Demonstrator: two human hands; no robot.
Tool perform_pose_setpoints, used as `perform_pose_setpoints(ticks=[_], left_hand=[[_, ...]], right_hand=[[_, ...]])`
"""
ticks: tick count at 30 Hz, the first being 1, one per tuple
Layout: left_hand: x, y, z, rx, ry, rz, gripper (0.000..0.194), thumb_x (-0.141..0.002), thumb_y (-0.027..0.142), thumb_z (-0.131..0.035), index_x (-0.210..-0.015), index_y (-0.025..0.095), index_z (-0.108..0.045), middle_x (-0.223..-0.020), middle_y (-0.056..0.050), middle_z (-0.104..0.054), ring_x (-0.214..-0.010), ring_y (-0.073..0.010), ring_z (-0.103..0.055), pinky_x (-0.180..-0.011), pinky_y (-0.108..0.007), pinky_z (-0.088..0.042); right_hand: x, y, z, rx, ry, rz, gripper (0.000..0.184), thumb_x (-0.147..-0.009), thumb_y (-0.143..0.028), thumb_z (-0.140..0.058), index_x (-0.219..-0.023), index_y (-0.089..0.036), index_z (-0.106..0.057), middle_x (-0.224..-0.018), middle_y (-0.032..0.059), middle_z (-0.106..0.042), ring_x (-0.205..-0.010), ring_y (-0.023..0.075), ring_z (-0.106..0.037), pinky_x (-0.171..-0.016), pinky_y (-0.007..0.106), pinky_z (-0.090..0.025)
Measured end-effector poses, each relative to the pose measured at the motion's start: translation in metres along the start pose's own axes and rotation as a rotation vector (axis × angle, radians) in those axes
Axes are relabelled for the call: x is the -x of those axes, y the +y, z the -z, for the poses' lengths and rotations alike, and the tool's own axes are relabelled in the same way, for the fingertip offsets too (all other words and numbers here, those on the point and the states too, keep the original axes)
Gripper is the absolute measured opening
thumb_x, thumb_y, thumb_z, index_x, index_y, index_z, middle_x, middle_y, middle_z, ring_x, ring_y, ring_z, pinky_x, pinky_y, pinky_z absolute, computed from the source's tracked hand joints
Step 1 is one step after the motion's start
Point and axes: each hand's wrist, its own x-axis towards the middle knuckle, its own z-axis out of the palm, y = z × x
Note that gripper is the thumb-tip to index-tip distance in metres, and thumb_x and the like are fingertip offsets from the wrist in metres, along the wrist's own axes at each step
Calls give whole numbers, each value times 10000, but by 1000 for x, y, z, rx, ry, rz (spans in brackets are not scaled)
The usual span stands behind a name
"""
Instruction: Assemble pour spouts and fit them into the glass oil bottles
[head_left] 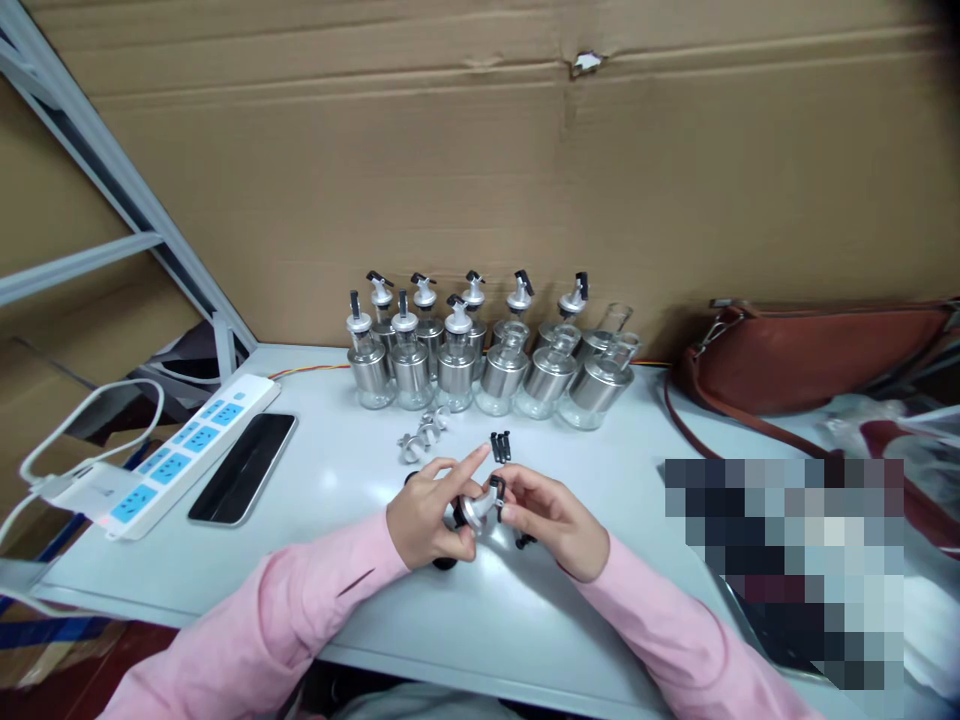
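Note:
Between my two hands, above the table, is a silver bottle pourer (475,512) with a black flip cap (497,490) at its tip. My left hand (431,510) grips the pourer's base, its index finger stretched forward. With thumb and fingers, my right hand (551,515) pinches the black cap end. Just beyond lie several small black caps (500,447), and another black piece (525,540) is partly under my right hand. Silver pourer tops (424,435) lie to the left of those caps. Black round parts (445,563) show partly beneath my left hand.
Two rows of glass bottles with steel sleeves (456,370) stand at the back, many topped with pourers. To the left are a phone (244,470) and a power strip (195,450). A brown bag (810,360) sits at right, near a pixelated area. Cardboard (450,180) rises behind.

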Motion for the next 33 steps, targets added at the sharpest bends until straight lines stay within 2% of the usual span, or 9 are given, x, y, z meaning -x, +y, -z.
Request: perform_pose_setpoints(ticks=[4, 7, 14, 19, 22, 28, 33], left_hand=[[0, 0, -2, -2, 37, -21, 833, -577, 166, -379, -1385, 212, -182, -733, 47, -623, -613, -121, -571, -837, -314, -472], [-1, 1, -2, -12, 12, -33, 807, -579, 159, -379, -1368, 223, -224, -765, 43, -625, -600, -108, -571, -869, -320, -454], [1, 0, -1, 42, -72, 46, 636, -564, 165, -407, -1197, 216, -442, -765, 32, -641, -595, -108, -575, -877, -336, -439], [1, -2, -3, 42, -59, 45, 676, -574, 165, -421, -1248, 207, -390, -761, 29, -637, -634, -120, -581, -835, -310, -461], [1, -1, -1, 62, -52, 43, 646, -571, 161, -415, -1214, 222, -419, -734, 40, -629, -625, -117, -579, -815, -297, -460], [1, -2, -1, 32, -44, 61, 597, -553, 169, -406, -1150, 183, -404, -698, 43, -648, -663, -153, -591, -896, -361, -421], [2, -4, -4, 6, 18, 20, 579, -583, 167, -426, -1160, 184, -391, -715, 41, -654, -659, -145, -593, -868, -354, -436]], right_hand=[[-1, -1, -3, 68, 28, 35, 372, -697, -497, -629, -868, -180, -533, -717, -11, -431, -652, 119, -388, -618, 253, -353], [-2, 0, -4, 83, 19, 57, 341, -703, -481, -629, -833, -182, -527, -722, -6, -453, -664, 124, -405, -640, 258, -364], [-2, 1, -1, 69, 6, 42, 329, -707, -460, -635, -863, -183, -548, -763, 17, -526, -705, 144, -477, -677, 277, -396], [-3, 2, 2, 39, 11, 41, 281, -714, -420, -641, -826, -175, -562, -759, 17, -553, -692, 138, -497, -673, 279, -401], [-3, 2, 2, 35, 22, 50, 271, -707, -409, -651, -820, -170, -589, -733, 14, -564, -680, 138, -509, -668, 281, -410], [-5, -1, 0, 36, 37, 23, 307, -706, -430, -647, -865, -168, -629, -758, 29, -614, -718, 155, -551, -704, 301, -437], [-5, 0, 1, 47, 40, 22, 303, -700, -415, -659, -872, -167, -628, -777, 33, -624, -733, 156, -561, -713, 302, -440]])
